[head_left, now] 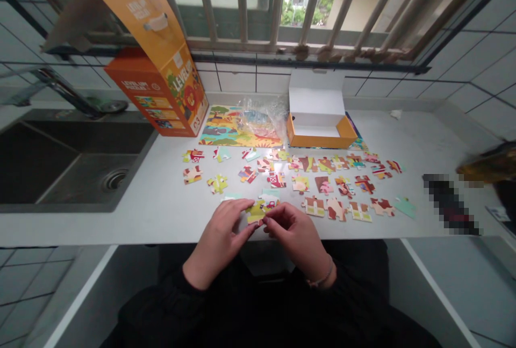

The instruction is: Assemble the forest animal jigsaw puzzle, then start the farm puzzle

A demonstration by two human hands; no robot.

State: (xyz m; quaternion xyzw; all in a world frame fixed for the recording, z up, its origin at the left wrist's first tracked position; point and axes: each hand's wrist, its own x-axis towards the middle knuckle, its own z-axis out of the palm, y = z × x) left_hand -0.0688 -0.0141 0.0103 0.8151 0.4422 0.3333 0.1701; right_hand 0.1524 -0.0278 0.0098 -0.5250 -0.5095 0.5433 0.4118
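Near the front edge of the counter, my left hand (pixel 226 232) holds a green jigsaw puzzle piece (pixel 253 212) between thumb and fingers. My right hand (pixel 296 235) pinches at the right side of the same green part, beside a small red tractor picture; whether this is a separate piece cannot be seen. Just beyond my fingertips lies a pale blue puzzle piece (pixel 270 194), partly covered. Many loose pieces are spread in rough rows, among them a red barn piece (pixel 276 179), a yellow-green piece (pixel 218 183) and a brown-and-cream piece (pixel 336 209).
An orange puzzle box (pixel 169 101) stands open at the back left, beside a sink (pixel 135 176). A picture sheet (pixel 220 128) lies under crumpled clear plastic (pixel 264 114). Right of it sits an open, shallow orange box (pixel 318 138). A barred window (pixel 278 9) is behind.
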